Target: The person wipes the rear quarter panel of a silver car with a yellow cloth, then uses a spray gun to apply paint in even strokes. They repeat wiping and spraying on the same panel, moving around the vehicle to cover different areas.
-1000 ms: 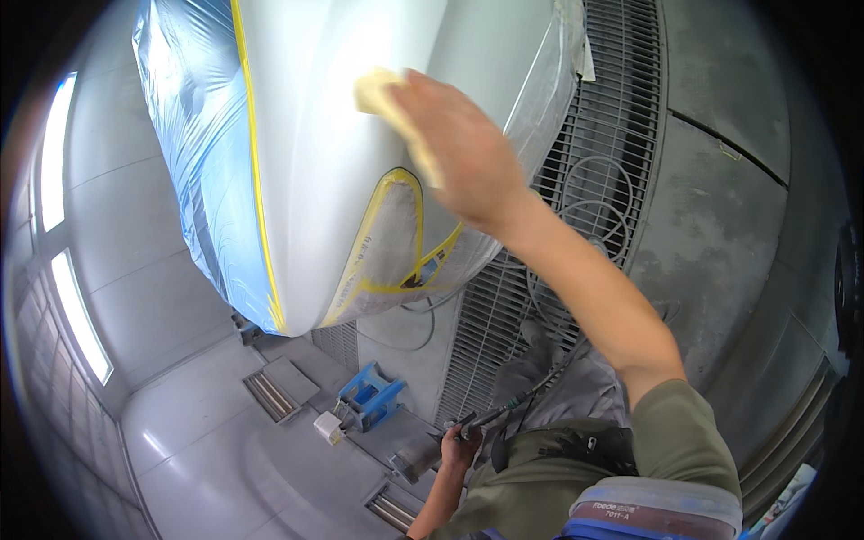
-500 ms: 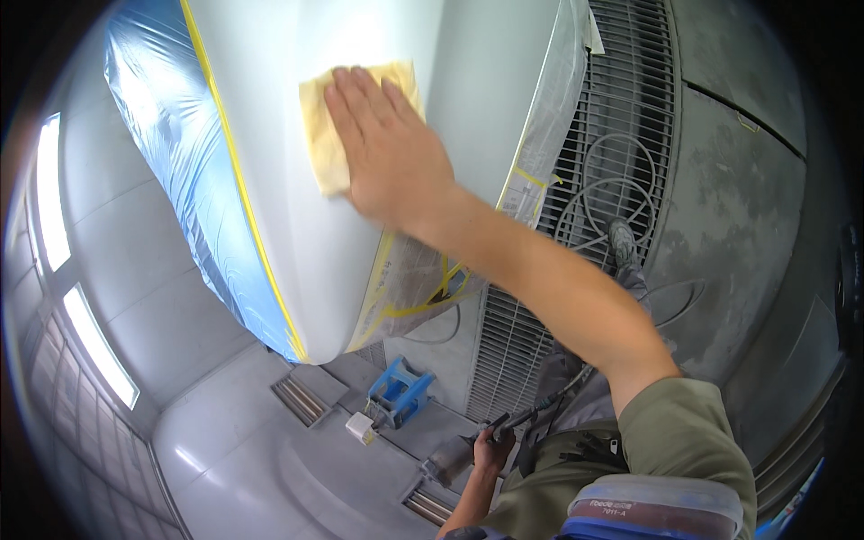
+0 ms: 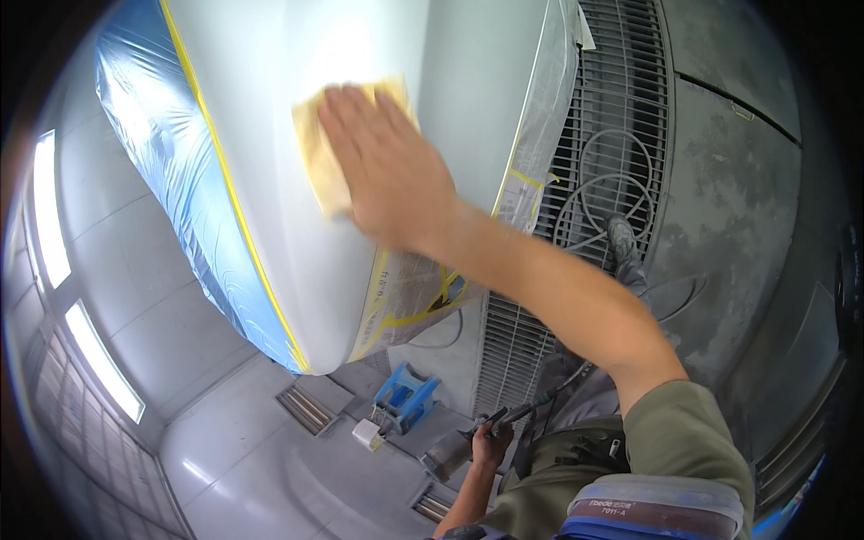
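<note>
My right hand (image 3: 391, 166) lies flat on a yellow cloth (image 3: 315, 153), pressing it against a pale grey car panel (image 3: 270, 117). The panel is edged with yellow masking tape (image 3: 229, 198) and blue plastic sheeting (image 3: 171, 171). Low down near my waist, my left hand (image 3: 490, 443) grips a spray gun (image 3: 450, 450) with a hose running off to the right. Masking paper (image 3: 409, 297) covers the panel's lower corner under my forearm.
A metal floor grate (image 3: 612, 135) with a coiled hose (image 3: 598, 202) lies to the right. A blue stand (image 3: 405, 396) and a small white box (image 3: 367, 434) sit on the grey floor. Bright wall light strips (image 3: 49, 207) run down the left side.
My right hand has slid the yellow cloth across the panel, toward the lower left of the picture relative to the panel's masked corner. My left hand stays low with the spray gun.
</note>
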Available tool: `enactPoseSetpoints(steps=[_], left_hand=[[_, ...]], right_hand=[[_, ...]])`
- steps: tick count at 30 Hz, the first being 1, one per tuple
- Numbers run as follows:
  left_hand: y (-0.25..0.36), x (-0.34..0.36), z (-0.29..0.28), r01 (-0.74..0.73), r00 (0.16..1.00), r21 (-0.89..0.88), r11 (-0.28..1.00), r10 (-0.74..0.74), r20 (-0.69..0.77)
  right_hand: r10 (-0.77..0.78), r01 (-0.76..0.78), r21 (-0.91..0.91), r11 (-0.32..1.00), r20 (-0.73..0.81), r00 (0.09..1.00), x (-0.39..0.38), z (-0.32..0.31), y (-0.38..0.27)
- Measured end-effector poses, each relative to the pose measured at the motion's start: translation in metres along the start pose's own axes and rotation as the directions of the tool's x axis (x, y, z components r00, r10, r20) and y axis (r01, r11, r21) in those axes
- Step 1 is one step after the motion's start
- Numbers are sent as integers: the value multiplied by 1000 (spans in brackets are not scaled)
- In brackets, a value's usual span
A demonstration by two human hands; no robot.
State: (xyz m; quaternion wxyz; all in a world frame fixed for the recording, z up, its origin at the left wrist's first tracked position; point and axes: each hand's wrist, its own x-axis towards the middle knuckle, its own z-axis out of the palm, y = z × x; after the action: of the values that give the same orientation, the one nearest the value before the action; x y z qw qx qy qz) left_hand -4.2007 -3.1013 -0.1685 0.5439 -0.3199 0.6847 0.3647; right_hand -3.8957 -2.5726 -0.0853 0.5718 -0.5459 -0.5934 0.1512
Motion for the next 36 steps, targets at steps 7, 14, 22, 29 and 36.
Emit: enactPoseSetpoints(steps=[7,14,22,29,36], left_hand=[[-6,-3,15,-27,990,7,1000,26,136],[-11,-4,26,-46,997,-2,999,46,65],[-22,1,36,-70,992,7,998,69,103],[-27,-7,59,-143,987,130,981,131,98],[-21,-13,68,-83,996,84,993,82,22]], right_hand=[[-83,93,-44,995,191,978,1,3,5],[-86,76,70,995,151,985,2,2,5],[-94,102,-17,995,255,962,-2,-2,0],[-4,53,-212,976,229,974,26,-12,13],[-22,65,-84,994,434,901,10,-3,-7]])
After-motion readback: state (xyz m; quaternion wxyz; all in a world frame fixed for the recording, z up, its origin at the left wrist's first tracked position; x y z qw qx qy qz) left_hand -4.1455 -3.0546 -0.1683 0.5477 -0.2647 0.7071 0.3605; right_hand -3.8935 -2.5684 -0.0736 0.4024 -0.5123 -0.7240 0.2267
